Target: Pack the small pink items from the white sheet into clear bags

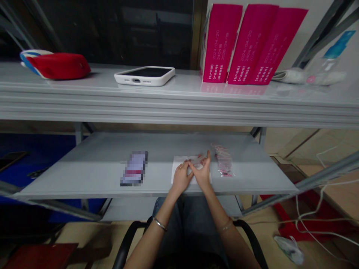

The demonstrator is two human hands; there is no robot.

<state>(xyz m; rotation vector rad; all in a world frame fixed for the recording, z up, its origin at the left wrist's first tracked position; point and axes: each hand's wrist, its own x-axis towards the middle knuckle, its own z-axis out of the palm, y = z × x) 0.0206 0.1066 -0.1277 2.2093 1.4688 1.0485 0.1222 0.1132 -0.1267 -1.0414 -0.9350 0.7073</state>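
Both of my hands rest together on the lower grey shelf (92, 168), over a white sheet (177, 164). My left hand (181, 177) has its fingers curled and pinched at a small clear packet (198, 161). My right hand (203, 172) pinches the same packet from the right, with one finger raised. Just right of my hands lies a heap of small clear packets with red print (223, 160). What the packet holds is too small to make out.
A blurred-out card (134, 169) lies left of my hands. On the upper shelf (179, 101) are a white-cased phone (145, 76), a red pouch (57, 65), three pink boxes (246, 43) and a plastic bottle (327, 71). Cables (311, 213) trail on the floor at right.
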